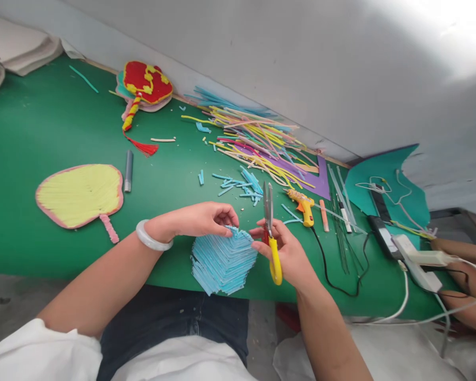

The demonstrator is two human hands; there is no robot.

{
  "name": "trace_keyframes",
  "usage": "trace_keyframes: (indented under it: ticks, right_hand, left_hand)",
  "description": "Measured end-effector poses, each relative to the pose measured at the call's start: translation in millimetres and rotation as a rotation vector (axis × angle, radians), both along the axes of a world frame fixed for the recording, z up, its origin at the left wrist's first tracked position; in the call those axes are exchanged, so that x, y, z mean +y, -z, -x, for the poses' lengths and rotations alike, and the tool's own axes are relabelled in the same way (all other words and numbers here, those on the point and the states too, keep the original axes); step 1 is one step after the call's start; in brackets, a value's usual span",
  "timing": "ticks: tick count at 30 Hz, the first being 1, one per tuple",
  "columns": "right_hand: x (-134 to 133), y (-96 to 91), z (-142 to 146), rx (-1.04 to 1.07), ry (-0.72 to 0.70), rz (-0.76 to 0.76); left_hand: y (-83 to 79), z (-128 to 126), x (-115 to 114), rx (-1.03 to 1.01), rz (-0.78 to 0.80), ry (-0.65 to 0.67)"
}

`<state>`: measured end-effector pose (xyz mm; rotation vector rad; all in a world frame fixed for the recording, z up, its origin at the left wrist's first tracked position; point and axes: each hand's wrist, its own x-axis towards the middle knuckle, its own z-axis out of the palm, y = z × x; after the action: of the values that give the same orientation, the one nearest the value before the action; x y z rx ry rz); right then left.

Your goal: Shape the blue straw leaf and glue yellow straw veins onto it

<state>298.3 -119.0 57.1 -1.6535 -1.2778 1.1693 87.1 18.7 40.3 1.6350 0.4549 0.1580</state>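
My left hand (200, 219), with a white bangle on the wrist, pinches the top edge of a light blue fan piece (222, 262) made of glued strips. The piece lies at the near edge of the green table (43, 121). My right hand (286, 251) is closed round yellow-handled scissors (270, 233), blades pointing up and away, and its fingertips touch the blue piece's right edge. Cut blue strip ends (241, 185) lie just beyond my hands.
A yellow fan with pink rim (79, 194) lies left, a grey marker (128, 170) beside it. A red and yellow fan (146, 84) sits at the back. Coloured strips (257, 140), a yellow glue gun (302, 205), a power strip (416, 262) and cables lie right. Another person's arms (468, 275) show at far right.
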Motion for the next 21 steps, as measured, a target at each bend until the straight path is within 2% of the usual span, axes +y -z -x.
trace_keyframes:
  ticks: [3, 6, 12, 16, 21]
  right_hand:
    - [12, 0.8, 15, 0.072, -0.05, -0.011]
    - [17, -1.3, 23, 0.097, -0.039, -0.037]
    - [20, -14.6, 20, 0.087, 0.162, -0.194]
    - [26, -13.7, 16, 0.113, 0.263, -0.285]
    - [29, -5.8, 23, 0.097, 0.301, -0.29]
  left_hand:
    - [-2.4, -1, -1, -0.037, 0.039, -0.035]
    - [-9.9, 2, -2, -0.072, 0.129, -0.072]
    - [-24.1, 11, -2, -0.071, 0.177, -0.15]
    - [-22.1, 12, -2, -0.097, 0.324, -0.075]
    - [-18.9, 11, -3, -0.115, 0.398, -0.136]
